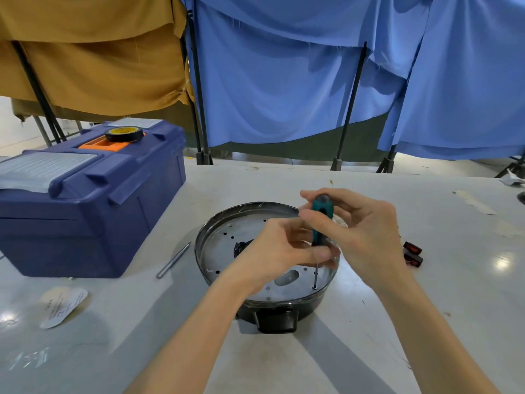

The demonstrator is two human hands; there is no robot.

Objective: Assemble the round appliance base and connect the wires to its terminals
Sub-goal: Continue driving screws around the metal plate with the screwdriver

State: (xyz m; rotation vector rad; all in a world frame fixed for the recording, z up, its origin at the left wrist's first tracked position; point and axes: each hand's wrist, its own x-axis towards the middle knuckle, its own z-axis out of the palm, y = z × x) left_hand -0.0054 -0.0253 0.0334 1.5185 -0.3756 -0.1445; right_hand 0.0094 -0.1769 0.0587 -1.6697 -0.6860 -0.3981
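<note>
In the centre of the frame, on the table (255,180), the round appliance base (199,245) is sitting with its perforated metal plate (220,253) facing up. The right hand (360,231) is gripping the teal screwdriver (321,220) upright, tip on a screw (314,287) near the plate's lower-right edge. The left hand (272,251) is pinching the handle's lower end. Neither hand is holding the base, so turning pressure may shift it and tilt the tip off, stripping the screw.

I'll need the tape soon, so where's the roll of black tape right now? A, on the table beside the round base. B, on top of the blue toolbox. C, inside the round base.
B: the roll of black tape lies flat on the lid of the blue toolbox.
</note>
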